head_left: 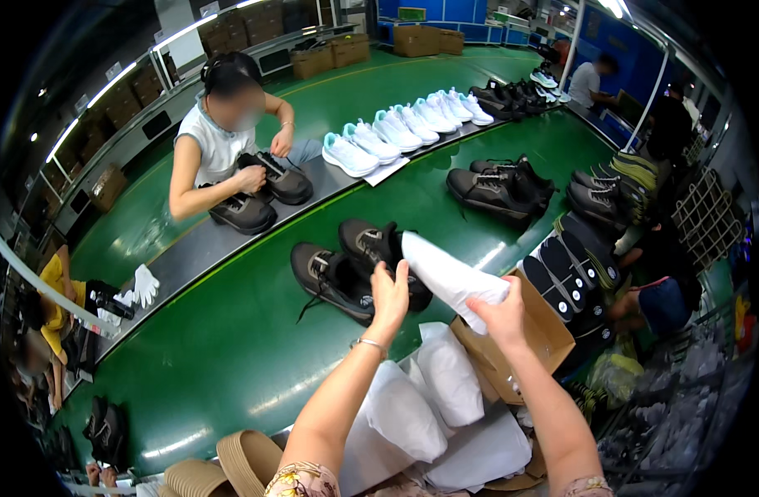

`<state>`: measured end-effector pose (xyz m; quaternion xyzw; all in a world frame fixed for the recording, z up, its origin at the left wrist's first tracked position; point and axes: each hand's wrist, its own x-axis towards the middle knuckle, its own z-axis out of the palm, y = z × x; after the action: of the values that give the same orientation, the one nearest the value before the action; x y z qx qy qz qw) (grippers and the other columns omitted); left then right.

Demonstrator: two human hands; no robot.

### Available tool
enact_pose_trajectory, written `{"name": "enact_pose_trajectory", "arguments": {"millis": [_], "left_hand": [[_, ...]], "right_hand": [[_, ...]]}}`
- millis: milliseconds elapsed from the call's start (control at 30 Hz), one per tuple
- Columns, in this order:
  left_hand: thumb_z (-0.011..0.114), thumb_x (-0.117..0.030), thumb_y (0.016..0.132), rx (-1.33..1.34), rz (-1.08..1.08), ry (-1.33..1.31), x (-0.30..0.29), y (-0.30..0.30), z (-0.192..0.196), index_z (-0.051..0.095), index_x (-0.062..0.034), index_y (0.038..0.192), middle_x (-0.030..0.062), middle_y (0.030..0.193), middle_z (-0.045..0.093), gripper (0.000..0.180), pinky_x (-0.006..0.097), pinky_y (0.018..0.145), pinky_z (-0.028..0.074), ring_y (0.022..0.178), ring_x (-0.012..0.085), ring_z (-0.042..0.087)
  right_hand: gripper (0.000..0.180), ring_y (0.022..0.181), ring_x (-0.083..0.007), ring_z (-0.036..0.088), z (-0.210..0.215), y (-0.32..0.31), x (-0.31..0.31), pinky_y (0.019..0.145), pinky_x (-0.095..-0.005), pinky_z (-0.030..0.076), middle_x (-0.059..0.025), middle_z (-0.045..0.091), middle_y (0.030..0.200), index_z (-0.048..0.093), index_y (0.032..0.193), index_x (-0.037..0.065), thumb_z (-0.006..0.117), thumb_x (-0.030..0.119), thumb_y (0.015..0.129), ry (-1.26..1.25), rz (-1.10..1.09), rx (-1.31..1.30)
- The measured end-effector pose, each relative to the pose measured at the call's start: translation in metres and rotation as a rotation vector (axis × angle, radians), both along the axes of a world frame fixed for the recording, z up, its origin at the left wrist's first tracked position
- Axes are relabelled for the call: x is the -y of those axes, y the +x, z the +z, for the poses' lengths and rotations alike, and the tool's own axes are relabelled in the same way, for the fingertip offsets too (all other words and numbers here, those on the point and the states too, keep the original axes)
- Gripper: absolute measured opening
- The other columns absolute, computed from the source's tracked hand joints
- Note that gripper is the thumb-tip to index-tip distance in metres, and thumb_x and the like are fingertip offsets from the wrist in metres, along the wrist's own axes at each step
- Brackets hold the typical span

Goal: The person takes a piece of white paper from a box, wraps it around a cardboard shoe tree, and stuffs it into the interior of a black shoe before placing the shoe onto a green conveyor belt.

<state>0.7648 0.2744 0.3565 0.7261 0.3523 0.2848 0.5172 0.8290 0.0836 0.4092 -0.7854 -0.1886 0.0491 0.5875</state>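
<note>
My right hand (499,313) is wrapped round the wide end of a white paper shoe stuffing (445,272). Its narrow end points up and left, over the opening of a dark grey-brown lace-up shoe (364,240). My left hand (387,300) is at that shoe's collar, thumb and fingers on either side of it; the fingertips are partly hidden. Just left of it stands the matching dark shoe (320,269), a lace trailing on the green belt. More white paper stuffings (450,373) lie below my hands, beside an open cardboard box (553,340).
A dark pair (499,190) stands farther right on the green belt (230,356). Across it, a person (222,141) handles dark shoes at a grey ledge with a row of white shoes (396,128). Dark insoles (553,273) lie at right; brown curved inserts (247,464) lie near me.
</note>
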Motion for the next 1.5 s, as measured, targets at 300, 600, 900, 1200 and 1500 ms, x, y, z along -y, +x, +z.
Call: {"name": "enact_pose_trajectory", "arguments": {"millis": [300, 600, 900, 1200, 1500], "left_hand": [[0.058, -0.017, 0.076, -0.417, -0.152, 0.374, -0.107, 0.059, -0.053, 0.049, 0.0098, 0.105, 0.0303, 0.105, 0.055, 0.040, 0.045, 0.088, 0.042, 0.102, 0.0418, 0.053], [0.050, -0.009, 0.075, -0.314, -0.342, 0.372, -0.137, 0.048, -0.049, 0.059, 0.0043, 0.097, 0.0272, 0.093, 0.060, 0.028, 0.045, 0.082, 0.046, 0.091, 0.0400, 0.058], [0.050, -0.010, 0.075, -0.213, -0.370, 0.347, -0.142, 0.043, -0.046, 0.060, 0.0036, 0.101, 0.0272, 0.086, 0.061, 0.030, 0.045, 0.080, 0.046, 0.087, 0.0405, 0.059], [0.050, -0.011, 0.076, -0.221, -0.340, 0.296, -0.145, 0.036, -0.047, 0.059, 0.0038, 0.102, 0.0267, 0.090, 0.061, 0.031, 0.044, 0.081, 0.046, 0.090, 0.0398, 0.058], [0.049, -0.012, 0.077, -0.207, -0.323, 0.268, -0.144, 0.031, -0.051, 0.059, 0.0026, 0.103, 0.0259, 0.086, 0.061, 0.031, 0.045, 0.080, 0.046, 0.087, 0.0402, 0.059]], "right_hand": [[0.048, 0.089, -0.0393, 0.056, -0.011, 0.035, -0.130, 0.074, -0.0459, 0.047, -0.0234, 0.055, 0.092, 0.041, 0.097, 0.000, 0.072, 0.011, 0.062, -0.757, 0.307, 0.471], [0.058, 0.094, -0.0315, 0.047, -0.086, 0.026, -0.195, 0.081, -0.0439, 0.036, -0.0156, 0.050, 0.096, 0.041, 0.110, 0.001, 0.071, 0.019, 0.064, -0.757, 0.262, 0.611], [0.060, 0.091, -0.0350, 0.050, -0.093, 0.030, -0.200, 0.073, -0.0355, 0.050, -0.0240, 0.053, 0.092, 0.040, 0.101, -0.012, 0.072, 0.026, 0.068, -0.886, 0.378, 0.651], [0.061, 0.077, -0.0339, 0.060, -0.096, 0.026, -0.204, 0.070, -0.0372, 0.052, -0.0216, 0.055, 0.088, 0.040, 0.100, -0.010, 0.071, 0.031, 0.069, -0.980, 0.422, 0.625], [0.056, 0.089, -0.0400, 0.055, -0.104, 0.025, -0.206, 0.075, -0.0392, 0.049, -0.0272, 0.051, 0.093, 0.038, 0.102, -0.010, 0.072, 0.021, 0.070, -0.827, 0.435, 0.437]]}}
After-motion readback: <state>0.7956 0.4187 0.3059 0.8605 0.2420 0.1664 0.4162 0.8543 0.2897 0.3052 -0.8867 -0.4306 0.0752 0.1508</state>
